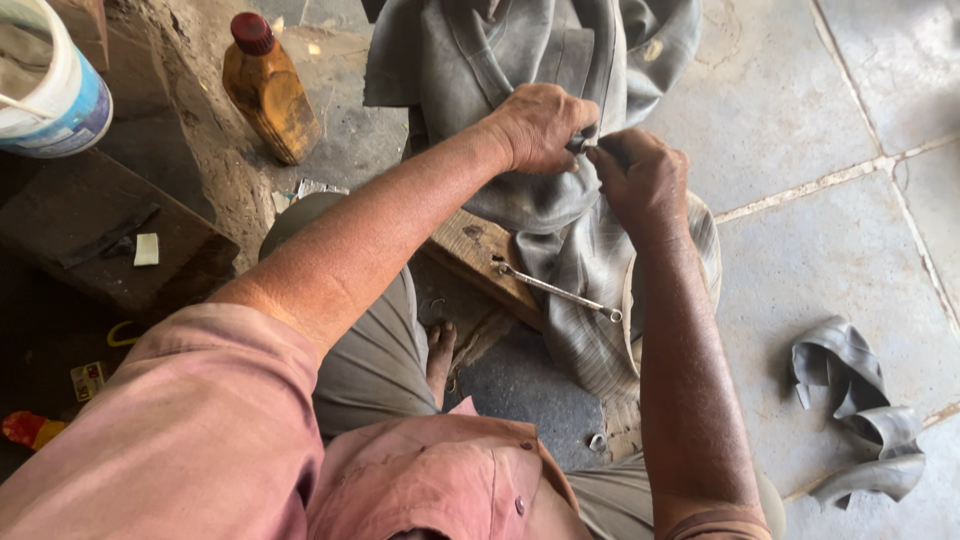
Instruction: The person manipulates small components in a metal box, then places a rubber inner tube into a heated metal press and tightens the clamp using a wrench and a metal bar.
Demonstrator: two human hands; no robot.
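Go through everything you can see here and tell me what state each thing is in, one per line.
Left hand: closed, pinching the rubber inner tube.
Right hand: closed on the same spot of the tube.
Rubber inner tube: deflated, crumpled over a wooden board.
Wrench: lying loose on the tube and board.
Brown bottle: upright, red cap on.
White bucket: upright, open.
Rubber scrap: lying crumpled on the floor tiles.

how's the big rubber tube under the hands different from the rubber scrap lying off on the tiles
The big rubber tube is a large, wide sheet draped over the wooden board; the rubber scrap is a small narrow strip, curled and folded. The left hand and right hand both pinch the tube, while the scrap lies alone, untouched, on the tiled floor. Both are dull grey, limp rubber.
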